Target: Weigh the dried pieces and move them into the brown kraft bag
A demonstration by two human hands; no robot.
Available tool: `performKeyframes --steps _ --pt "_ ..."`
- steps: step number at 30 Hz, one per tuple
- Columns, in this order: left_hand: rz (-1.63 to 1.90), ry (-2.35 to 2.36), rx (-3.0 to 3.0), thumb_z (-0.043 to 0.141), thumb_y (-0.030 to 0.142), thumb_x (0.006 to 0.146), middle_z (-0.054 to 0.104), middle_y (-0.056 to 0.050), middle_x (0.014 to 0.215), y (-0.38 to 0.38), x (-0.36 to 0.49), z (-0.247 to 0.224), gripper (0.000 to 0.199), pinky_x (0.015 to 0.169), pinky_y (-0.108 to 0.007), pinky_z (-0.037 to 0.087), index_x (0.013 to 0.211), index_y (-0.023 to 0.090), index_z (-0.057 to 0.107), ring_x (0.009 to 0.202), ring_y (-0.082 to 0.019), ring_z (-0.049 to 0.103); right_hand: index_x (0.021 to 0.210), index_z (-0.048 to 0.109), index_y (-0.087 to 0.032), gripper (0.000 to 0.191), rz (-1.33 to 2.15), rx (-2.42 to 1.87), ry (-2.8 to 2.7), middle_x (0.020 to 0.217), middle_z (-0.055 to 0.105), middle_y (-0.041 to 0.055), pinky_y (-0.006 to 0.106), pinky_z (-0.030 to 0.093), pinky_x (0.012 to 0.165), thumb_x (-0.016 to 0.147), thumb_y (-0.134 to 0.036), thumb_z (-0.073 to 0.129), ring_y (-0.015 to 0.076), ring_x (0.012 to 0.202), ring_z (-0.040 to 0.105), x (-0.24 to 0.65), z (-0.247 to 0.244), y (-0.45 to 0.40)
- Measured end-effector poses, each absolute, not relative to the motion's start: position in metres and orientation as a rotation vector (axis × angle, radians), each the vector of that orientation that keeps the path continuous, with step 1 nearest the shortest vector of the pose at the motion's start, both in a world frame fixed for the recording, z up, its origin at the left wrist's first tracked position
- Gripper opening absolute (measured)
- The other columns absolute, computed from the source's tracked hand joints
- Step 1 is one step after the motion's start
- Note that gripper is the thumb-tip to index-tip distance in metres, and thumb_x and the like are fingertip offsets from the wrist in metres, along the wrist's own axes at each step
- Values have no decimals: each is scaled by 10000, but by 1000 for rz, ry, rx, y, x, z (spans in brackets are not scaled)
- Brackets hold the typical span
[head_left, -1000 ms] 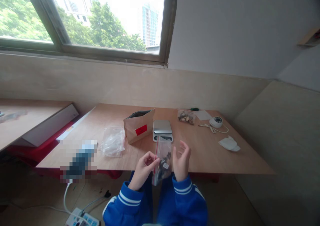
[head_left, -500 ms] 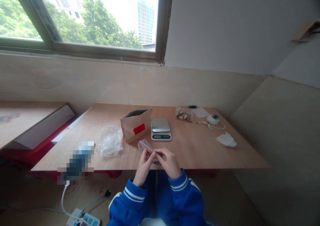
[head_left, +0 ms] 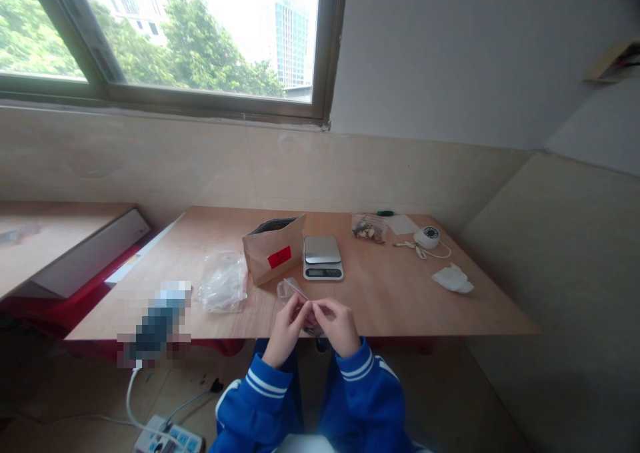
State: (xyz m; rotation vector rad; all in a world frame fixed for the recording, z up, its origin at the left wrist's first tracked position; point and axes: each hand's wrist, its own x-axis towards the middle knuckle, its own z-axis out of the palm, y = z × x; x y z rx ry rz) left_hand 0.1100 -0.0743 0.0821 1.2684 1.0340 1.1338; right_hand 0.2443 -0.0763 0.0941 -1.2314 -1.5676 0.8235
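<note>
Near the table's front edge, a clear plastic zip bag [head_left: 289, 289] with a reddish top strip is pinched between both my hands. My left hand [head_left: 287, 327] is closed on the strip, thumb against fingers. Close beside it, my right hand [head_left: 338, 322] pinches the same strip, fingertips almost touching the left ones. What the bag holds is mostly hidden by my fingers. Just beyond the hands stands an open brown paper pouch [head_left: 265, 259] with a red label. To its right is a white digital kitchen scale [head_left: 323, 249] with a bare metal plate.
Several flat clear bags [head_left: 223, 283] lie left of the pouch. Farther right are a filled clear bag [head_left: 369, 229], a green-handled tool [head_left: 385, 213], a white camera with cable [head_left: 427, 237] and a crumpled tissue [head_left: 453, 279]. A power strip [head_left: 167, 435] rests on the floor.
My hands still pinch the bag's strip, with the fingers shifted slightly along it. My knees have moved apart below the table edge. The objects on the table stay in place.
</note>
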Motion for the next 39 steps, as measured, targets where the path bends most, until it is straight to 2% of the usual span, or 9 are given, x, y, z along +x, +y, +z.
performKeyframes --steps 7,15,22,26,31,34,36,37,39 --pt "1147 1002 1363 530 455 847 607 -2 666 -78 109 83 292 613 -259 486 787 169 529 634 -144 598 738 705 -161 272 915 -1243 -1423 655 689 41 256 531 582 827 -376 564 166 597 652 242 94 -81" --pt "1176 982 1349 555 458 832 629 -12 646 -80 104 90 292 599 -275 503 777 172 540 623 -156 619 726 692 -161 294 948 -1208 -1384 649 677 40 257 533 569 818 -413 571 164 590 644 236 100 -82" --pt "1181 960 1378 558 438 835 628 -21 653 -81 97 92 280 610 -275 481 782 163 550 632 -154 611 733 674 -157 332 1046 -1221 -1280 602 668 37 242 493 453 794 -469 579 163 515 618 226 96 -80" --pt "1096 897 1449 538 415 854 627 -26 659 -86 95 99 264 600 -263 460 759 169 514 625 -143 591 713 656 -170 326 857 -1253 -1176 666 693 51 286 535 587 762 -489 608 178 602 641 237 95 -63" --pt "1149 896 1333 498 461 865 629 -27 642 -88 87 95 317 623 -276 458 745 168 507 611 -147 599 705 595 -173 394 704 -1195 -940 612 655 24 276 515 534 725 -565 616 141 513 584 266 108 -39" --pt "1196 859 1211 437 512 870 667 -70 784 -75 80 78 383 640 -295 472 857 150 561 675 -170 627 768 618 -171 373 727 -1141 -1042 616 643 9 272 519 564 760 -543 603 131 531 582 271 120 -35" --pt "1212 913 1184 601 483 774 663 -101 1028 -63 81 62 403 717 -308 496 1019 164 568 848 -198 642 786 635 -173 354 769 -1121 -1114 628 646 8 270 523 569 771 -525 603 131 543 588 268 125 -34" --pt "1194 930 1172 693 460 694 627 -108 1150 -57 83 54 504 782 -327 502 1092 185 554 960 -220 625 792 647 -172 350 801 -1112 -1150 633 651 11 272 526 568 774 -518 604 134 550 595 265 125 -33" --pt "1129 908 1127 796 422 561 600 -112 1216 -45 89 38 690 865 -377 496 1160 205 531 1040 -252 605 819 678 -167 359 882 -1099 -1220 663 672 27 285 536 581 776 -516 603 150 579 620 260 123 -29"
